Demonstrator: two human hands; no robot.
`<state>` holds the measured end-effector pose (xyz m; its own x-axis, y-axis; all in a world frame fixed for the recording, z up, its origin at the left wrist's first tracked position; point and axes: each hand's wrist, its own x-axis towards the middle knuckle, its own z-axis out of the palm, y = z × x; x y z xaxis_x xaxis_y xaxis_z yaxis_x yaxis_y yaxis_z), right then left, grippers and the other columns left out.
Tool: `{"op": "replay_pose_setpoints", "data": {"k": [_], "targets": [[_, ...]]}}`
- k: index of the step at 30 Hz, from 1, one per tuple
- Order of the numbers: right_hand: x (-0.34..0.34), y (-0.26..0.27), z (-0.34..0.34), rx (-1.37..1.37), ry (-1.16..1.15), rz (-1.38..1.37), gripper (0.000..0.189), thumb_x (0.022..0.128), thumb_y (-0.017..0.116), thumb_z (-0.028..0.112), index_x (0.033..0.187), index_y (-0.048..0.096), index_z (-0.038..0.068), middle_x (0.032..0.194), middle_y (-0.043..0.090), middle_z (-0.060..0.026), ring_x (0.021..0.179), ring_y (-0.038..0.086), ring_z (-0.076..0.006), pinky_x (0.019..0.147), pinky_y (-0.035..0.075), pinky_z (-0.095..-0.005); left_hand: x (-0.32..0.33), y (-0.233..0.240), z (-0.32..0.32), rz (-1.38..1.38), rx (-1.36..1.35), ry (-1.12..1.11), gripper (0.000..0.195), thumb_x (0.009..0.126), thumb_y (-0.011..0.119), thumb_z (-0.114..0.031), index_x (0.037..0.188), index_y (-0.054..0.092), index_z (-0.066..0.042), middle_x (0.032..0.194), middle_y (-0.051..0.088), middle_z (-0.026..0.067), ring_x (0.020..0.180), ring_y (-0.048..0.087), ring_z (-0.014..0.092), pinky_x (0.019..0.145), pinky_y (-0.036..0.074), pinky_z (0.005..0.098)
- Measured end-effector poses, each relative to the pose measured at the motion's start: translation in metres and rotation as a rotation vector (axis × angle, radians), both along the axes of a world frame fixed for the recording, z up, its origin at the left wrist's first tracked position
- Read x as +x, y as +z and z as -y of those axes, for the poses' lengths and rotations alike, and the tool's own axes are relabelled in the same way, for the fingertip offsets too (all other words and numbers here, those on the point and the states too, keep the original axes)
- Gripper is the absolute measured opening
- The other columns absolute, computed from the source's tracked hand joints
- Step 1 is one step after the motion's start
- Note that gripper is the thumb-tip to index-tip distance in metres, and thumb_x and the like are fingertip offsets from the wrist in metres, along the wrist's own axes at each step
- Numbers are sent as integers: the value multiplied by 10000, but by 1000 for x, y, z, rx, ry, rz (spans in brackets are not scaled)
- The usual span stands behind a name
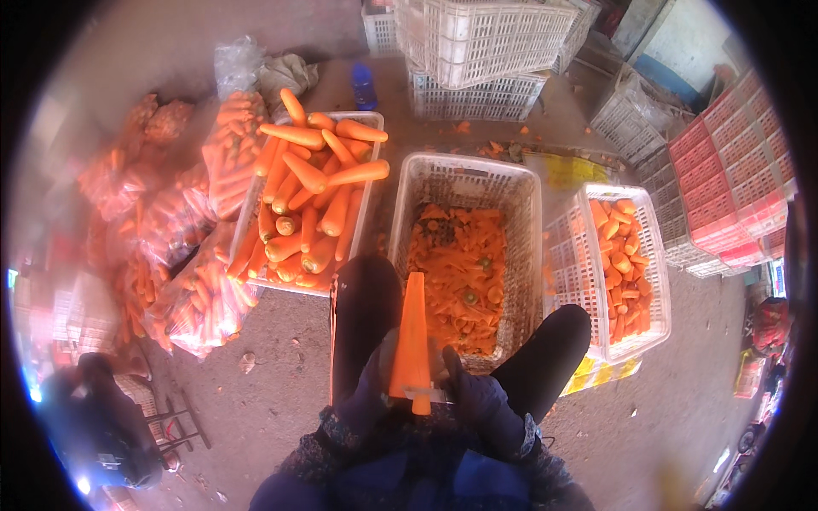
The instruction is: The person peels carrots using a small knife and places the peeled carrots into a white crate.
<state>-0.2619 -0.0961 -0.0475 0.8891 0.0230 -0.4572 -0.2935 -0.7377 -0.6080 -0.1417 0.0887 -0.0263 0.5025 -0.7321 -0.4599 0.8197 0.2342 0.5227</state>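
A carrot (414,338) with a flat, bright surface stands upright before my body, its narrow end pointing away from me. My left hand (377,373), in a dark glove or sleeve, grips it from the left side. A peeler or similar small metal blade (429,395) lies across its thick lower end, held in my gloved right hand (470,389). Beyond my hands, between my knees, a plastic crate (530,255) holds orange peelings (470,255) and cut carrot ends. Whole carrots (307,172) are heaped in a crate to the left; carrot pieces (620,255) fill a smaller basket at the right.
Clear bags of carrots (198,306) lie at the left. White crates (486,38) are stacked ahead, and red crates (728,172) at the right. A blue bottle (363,86) stands beyond the whole carrots. Another person (102,421) is at the lower left.
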Motion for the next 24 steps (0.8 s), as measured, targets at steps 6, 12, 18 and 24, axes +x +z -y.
{"op": "replay_pose_setpoints", "data": {"k": [6, 12, 18, 24], "targets": [[-1, 11, -7, 18, 5, 45, 814, 1015, 558, 276, 1632, 83, 43, 1026, 739, -222, 881, 732, -398, 734, 570, -500, -6, -43, -7, -234, -141, 52, 636, 1121, 323, -489, 1452, 462, 36, 1276, 636, 174, 1191, 642, 287, 1076, 503, 415], [0, 8, -7, -44, 45, 107, 804, 1023, 560, 302, 1618, 109, 2, 956, 734, -214, 807, 732, -377, 684, 570, -492, -15, -61, -13, -293, -85, 86, 727, 1043, 451, -621, 1313, 567, 43, 1143, 671, 184, 1046, 689, 304, 954, 576, 471], [4, 15, -10, -86, 77, 187, 805, 1025, 552, 298, 1618, 107, -14, 938, 739, -198, 761, 729, -369, 658, 574, -489, -9, -59, -9, -344, -91, 109, 738, 1025, 465, -645, 1265, 571, 45, 1082, 658, 174, 1010, 683, 323, 928, 585, 483], [1, -6, -11, -200, 95, 189, 775, 1023, 527, 275, 1608, 141, -55, 888, 738, -145, 740, 731, -319, 653, 573, -481, 0, -52, 1, -340, -181, 127, 730, 1033, 459, -634, 1296, 553, 41, 1102, 655, 170, 1020, 683, 319, 946, 584, 488]]}}
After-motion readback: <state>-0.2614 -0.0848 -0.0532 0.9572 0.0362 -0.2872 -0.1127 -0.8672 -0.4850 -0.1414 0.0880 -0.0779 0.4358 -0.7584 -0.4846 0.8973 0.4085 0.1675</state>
